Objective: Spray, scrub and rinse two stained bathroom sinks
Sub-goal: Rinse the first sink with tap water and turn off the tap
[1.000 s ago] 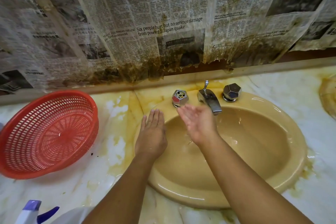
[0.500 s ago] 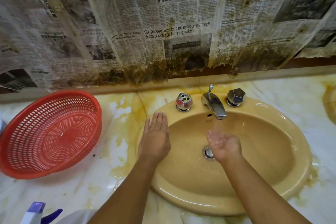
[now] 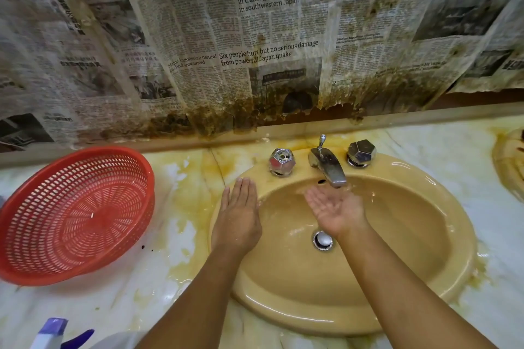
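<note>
A wet yellow-tan oval sink point(image 3: 411, 258) is set in a stained marble counter point(image 3: 158, 286). My left hand point(image 3: 238, 218) lies flat, palm down, on the sink's left rim. My right hand point(image 3: 336, 208) is cupped palm up just under the chrome spout point(image 3: 330, 168), holding nothing. Two faceted chrome knobs, the left knob point(image 3: 281, 161) and the right knob point(image 3: 361, 151), flank the spout. The chrome drain plug point(image 3: 323, 239) sits in the bowl below my right wrist. Part of a second stained sink point(image 3: 510, 161) shows at the right edge.
A red plastic mesh basket point(image 3: 73, 212) stands on the counter to the left. The head of a spray bottle point(image 3: 56, 333), white and purple, pokes in at the bottom left. Stained, soggy newspaper point(image 3: 226, 51) covers the wall behind the sink.
My right hand dropped from beside the spout into the bowl near the drain, then rose again and now sits cupped under the spout. My left hand stayed on the rim.
</note>
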`<state>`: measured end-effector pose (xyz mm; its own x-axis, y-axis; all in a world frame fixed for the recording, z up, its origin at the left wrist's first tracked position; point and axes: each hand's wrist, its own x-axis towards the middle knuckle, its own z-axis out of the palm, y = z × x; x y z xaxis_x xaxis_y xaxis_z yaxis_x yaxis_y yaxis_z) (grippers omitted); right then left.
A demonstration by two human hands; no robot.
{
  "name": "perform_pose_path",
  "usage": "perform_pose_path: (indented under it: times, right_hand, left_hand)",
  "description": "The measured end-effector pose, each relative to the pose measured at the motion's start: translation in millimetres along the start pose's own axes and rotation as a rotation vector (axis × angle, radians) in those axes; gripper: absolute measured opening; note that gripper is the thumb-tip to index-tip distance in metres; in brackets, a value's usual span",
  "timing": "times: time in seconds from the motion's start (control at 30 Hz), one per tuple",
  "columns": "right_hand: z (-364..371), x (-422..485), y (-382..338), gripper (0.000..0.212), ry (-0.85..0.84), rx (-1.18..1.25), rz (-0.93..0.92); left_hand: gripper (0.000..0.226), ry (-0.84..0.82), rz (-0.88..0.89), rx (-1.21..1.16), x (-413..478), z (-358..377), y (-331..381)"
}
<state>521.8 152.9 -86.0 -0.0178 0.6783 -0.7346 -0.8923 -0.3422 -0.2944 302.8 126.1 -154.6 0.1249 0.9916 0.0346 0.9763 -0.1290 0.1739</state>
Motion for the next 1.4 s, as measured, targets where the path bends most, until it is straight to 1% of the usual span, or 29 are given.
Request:
perform_pose_path:
  times: [0.07, 0.1, 0.2, 0.27, 0.37, 0.43, 0.47, 0.57, 0.63, 0.7, 0.73, 0.8, 0.87, 0.97, 1.07, 1.2, 1.37, 1.4]
  right_hand:
    - [-7, 6, 0, 0.056, 0.066, -0.003, 0.001]
    - [-7, 7, 0, 0.056, 0.073, -0.005, -0.004]
    - [3, 8, 4, 0.056, 0.016, -0.046, -0.004]
    - [8, 6, 9, 0.062, -0.026, -0.091, 0.035]
    - [-1, 8, 3, 0.053, 0.040, -0.104, 0.011]
    - [-8, 15, -5, 0.053, 0.070, -0.053, -0.023]
    - [-8, 14, -9, 0.053, 0.051, -0.040, -0.036]
    - [-4, 5, -7, 0.058, -0.050, -0.092, 0.034]
    - [-7, 3, -3, 0.055, -0.030, -0.146, 0.051]
    - [-9, 5, -5, 0.053, 0.039, -0.140, 0.036]
    - [-7, 5, -7, 0.053, 0.020, -0.122, 0.011]
    - [-2, -1, -9, 0.053, -0.061, -0.093, 0.017]
    - [1, -2, -13, 0.055, -0.051, -0.107, 0.006]
    - [-4, 4, -9, 0.058, 0.032, -0.154, 0.016]
    - [-8, 2, -3, 0.062, -0.015, -0.115, 0.030]
    - [-11, 2, -6, 0.048, 0.066, -0.063, -0.043]
    - [-7, -4, -10, 0.030, 0.015, 0.009, -0.083]
    - [-7, -5, -14, 0.033, 0.024, 0.027, -0.096]
  left_hand:
    - [0.074, 0.003, 0.001, 0.003, 1, 0, 0]
    - [0.073, 0.003, 0.004, 0.007, 1, 1, 1]
    - [0.070, 0.021, 0.008, 0.009, 1, 3, -1]
    - [0.070, 0.043, 0.010, 0.006, 1, 4, -2]
    - [0.071, 0.026, 0.020, 0.012, 1, 4, -2]
    - [0.068, 0.036, 0.013, 0.011, 2, 5, -2]
    - [0.067, 0.041, 0.008, 0.016, 2, 5, -2]
    - [0.069, 0.039, 0.007, 0.021, 2, 5, -2]
    - [0.073, 0.012, 0.016, 0.027, 1, 5, -2]
    - [0.073, 0.022, 0.013, 0.020, 1, 4, -2]
    - [0.070, 0.037, 0.007, 0.014, 1, 4, -2]
    - [0.068, 0.061, 0.003, 0.012, 2, 5, -1]
    - [0.069, 0.038, 0.009, 0.017, 2, 6, -1]
    - [0.065, 0.034, -0.007, 0.028, 1, 3, -1]
    - [0.063, 0.049, -0.007, 0.033, 1, 5, 0]
    - [0.065, 0.044, -0.013, 0.021, 0, 5, -1]
    - [0.071, 0.027, -0.011, 0.011, 1, 3, 1]
    - [0.071, 0.022, -0.009, 0.017, 1, 3, 1]
